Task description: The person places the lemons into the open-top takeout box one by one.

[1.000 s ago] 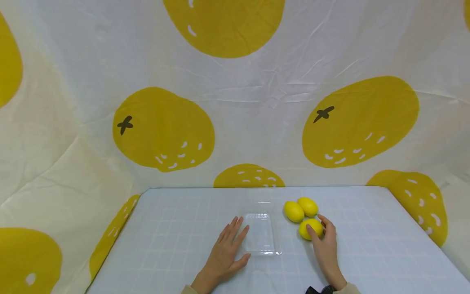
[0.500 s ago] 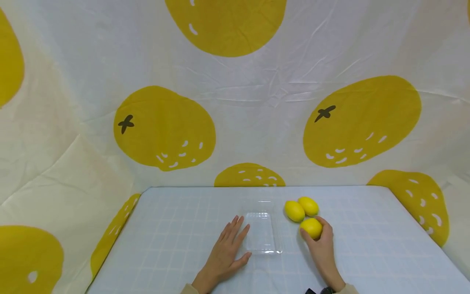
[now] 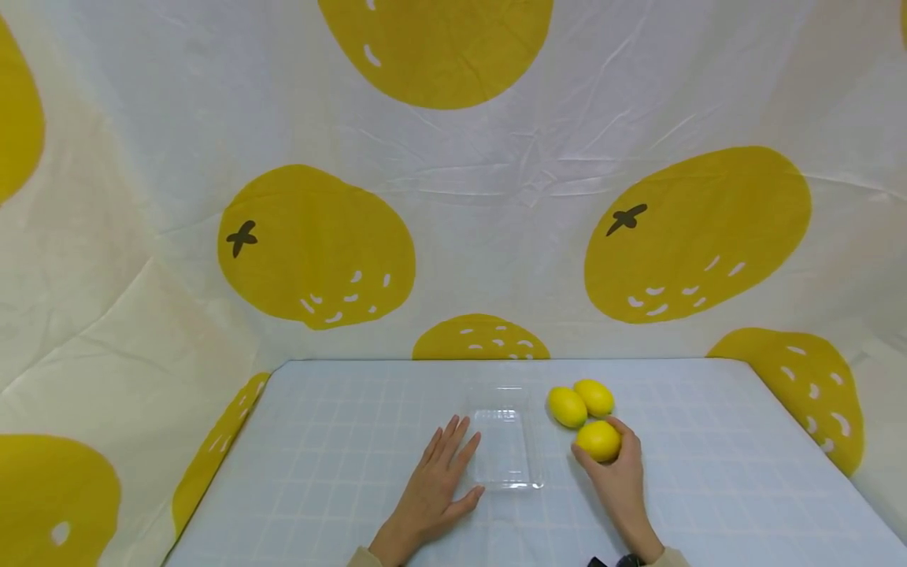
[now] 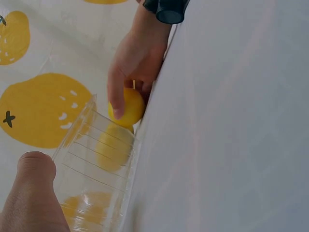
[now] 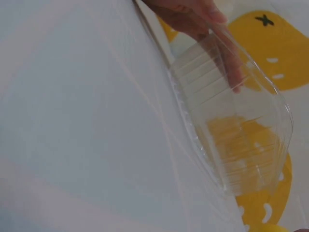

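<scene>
A clear plastic container [image 3: 533, 461] stands in the middle of the table, its walls see-through in both wrist views. My left hand [image 3: 434, 479] lies along its left side, fingers straight and spread, fingertips right at the rim. To the right of the container, my right hand [image 3: 620, 477] grips a yellow lemon [image 3: 597, 441], thumb on its near left and fingers around its far right. Just behind are two more lemons, one at the left [image 3: 567, 407] and one at the right [image 3: 594, 398], side by side. The left wrist view shows the gripped lemon [image 4: 131, 107] beyond the container.
A pale blue checked cloth [image 3: 319, 449] covers the table. Behind it and at both sides hangs a white curtain [image 3: 496, 213] printed with big yellow fruit. A dark device [image 4: 170, 11] sits on the right wrist.
My right thumb has moved from the top of the lemon to its left side, and the fingers have closed around it. The lemon has shifted slightly left. My left hand stays in place.
</scene>
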Action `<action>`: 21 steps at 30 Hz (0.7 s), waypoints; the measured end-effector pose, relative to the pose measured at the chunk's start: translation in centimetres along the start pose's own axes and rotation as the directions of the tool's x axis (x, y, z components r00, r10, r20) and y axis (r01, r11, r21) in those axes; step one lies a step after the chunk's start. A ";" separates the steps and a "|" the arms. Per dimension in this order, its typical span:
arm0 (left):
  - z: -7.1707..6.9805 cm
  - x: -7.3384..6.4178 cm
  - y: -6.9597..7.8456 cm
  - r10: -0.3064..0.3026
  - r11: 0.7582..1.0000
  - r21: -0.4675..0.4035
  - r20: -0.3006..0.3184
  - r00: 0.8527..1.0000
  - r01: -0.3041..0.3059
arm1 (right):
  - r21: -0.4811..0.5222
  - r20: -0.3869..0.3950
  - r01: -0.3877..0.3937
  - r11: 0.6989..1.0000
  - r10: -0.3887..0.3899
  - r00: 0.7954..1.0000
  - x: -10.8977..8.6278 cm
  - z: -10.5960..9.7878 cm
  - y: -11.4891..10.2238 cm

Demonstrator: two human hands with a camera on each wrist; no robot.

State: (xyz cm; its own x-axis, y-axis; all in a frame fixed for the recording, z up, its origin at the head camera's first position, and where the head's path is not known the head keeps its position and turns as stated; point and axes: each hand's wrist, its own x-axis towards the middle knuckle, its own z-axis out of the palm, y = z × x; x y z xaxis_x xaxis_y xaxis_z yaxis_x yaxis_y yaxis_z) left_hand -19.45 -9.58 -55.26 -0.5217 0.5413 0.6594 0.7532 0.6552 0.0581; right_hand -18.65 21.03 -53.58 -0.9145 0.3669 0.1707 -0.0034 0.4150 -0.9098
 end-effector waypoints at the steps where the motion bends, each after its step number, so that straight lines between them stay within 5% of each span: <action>1: 0.0 0.0 0.0 -0.001 1.000 -0.001 0.001 1.000 0.001 | -0.003 0.000 0.001 1.000 -0.001 1.000 0.0 0.0 0.0; 21: -0.3 0.0 0.1 -0.020 1.000 -0.019 0.010 1.000 0.020 | 0.005 -0.120 0.043 0.999 -0.042 0.992 -0.1 0.2 -0.3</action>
State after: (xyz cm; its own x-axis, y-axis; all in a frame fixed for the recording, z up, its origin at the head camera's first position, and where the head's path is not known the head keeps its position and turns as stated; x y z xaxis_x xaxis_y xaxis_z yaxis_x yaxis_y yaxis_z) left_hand -19.23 -9.66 -55.04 -0.5406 0.5330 0.6509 0.7500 0.6558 0.0859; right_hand -18.62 20.71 -53.41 -0.8584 0.4464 0.2526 -0.0445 0.4258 -0.9037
